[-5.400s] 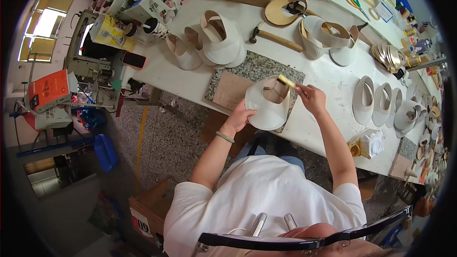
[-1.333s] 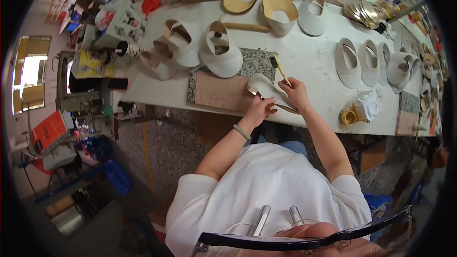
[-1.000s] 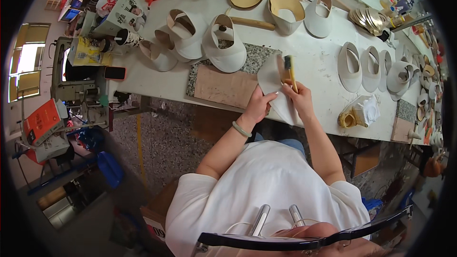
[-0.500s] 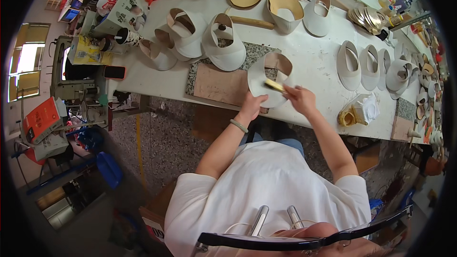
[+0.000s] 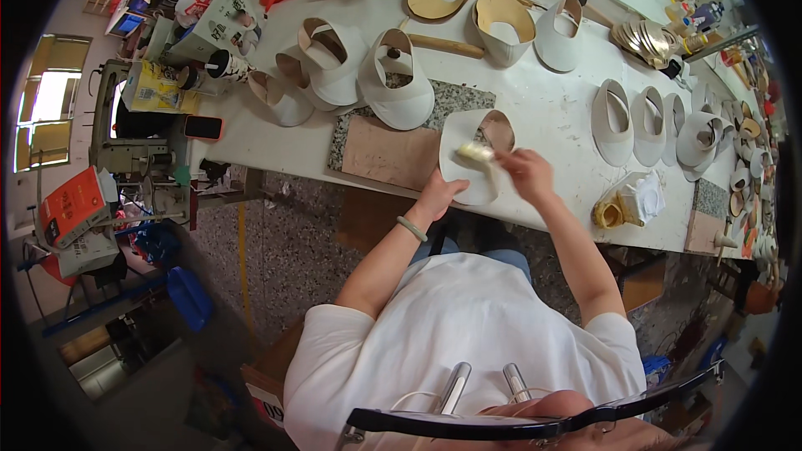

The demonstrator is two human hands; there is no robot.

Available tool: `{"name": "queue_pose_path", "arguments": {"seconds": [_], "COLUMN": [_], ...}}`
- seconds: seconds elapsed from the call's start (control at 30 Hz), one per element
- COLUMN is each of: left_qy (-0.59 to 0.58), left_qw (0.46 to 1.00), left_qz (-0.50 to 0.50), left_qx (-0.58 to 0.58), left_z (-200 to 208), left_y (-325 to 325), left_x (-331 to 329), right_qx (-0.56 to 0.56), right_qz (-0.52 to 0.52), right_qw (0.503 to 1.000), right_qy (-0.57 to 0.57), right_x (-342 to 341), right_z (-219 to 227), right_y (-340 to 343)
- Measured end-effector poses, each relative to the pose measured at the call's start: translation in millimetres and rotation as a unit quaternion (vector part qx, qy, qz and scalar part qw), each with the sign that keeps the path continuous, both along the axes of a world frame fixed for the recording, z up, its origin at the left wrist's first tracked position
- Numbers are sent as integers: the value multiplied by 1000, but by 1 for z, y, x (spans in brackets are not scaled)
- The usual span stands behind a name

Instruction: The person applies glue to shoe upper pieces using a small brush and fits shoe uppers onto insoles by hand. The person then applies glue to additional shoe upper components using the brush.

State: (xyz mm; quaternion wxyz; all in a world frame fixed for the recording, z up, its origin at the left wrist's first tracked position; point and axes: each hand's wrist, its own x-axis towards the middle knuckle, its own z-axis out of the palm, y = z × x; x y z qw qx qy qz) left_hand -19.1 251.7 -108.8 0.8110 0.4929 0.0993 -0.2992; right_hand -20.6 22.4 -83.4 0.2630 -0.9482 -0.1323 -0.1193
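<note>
My left hand (image 5: 438, 196) pinches the lower left edge of a white shoe upper (image 5: 470, 175), thumb on top. The upper is tilted at the table's front edge, its beige lining showing around the opening. In my right hand (image 5: 528, 175) is a small brush (image 5: 476, 152) with pale, yellowish bristles. Its head lies over the upper's surface beside the opening, slightly blurred; whether it touches cannot be made out. Just left of the upper, a brown board (image 5: 384, 150) rests on a speckled stone slab (image 5: 468, 98).
More white uppers (image 5: 398, 88) stand at the left; others (image 5: 614, 121) line the right. A glue-stained pot (image 5: 611, 211) sits near the front edge, right of my hand. A wooden stick (image 5: 445, 44) lies behind. A phone (image 5: 203, 127) is at the left edge.
The brush has moved a little left across the upper, with my right hand turning. My left hand keeps its grip, and the upper has tilted slightly.
</note>
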Motion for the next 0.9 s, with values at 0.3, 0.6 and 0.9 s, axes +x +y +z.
{"name": "queue_pose_path", "arguments": {"seconds": [0.3,0.6,0.9], "left_qy": [-5,-81,-130], "left_qw": [999,993,963], "left_qz": [-37,-52,238], "left_qx": [-24,64,-12], "left_z": [9,31,72], "left_y": [8,20,96], "left_x": [-1,23,126], "right_qx": [-78,0,-40], "right_qz": [15,-149,-212], "right_qw": [988,972,954], "right_qy": [132,181,207], "right_x": [62,91,230], "right_z": [-8,-15,-11], "right_y": [-17,-46,-42]}}
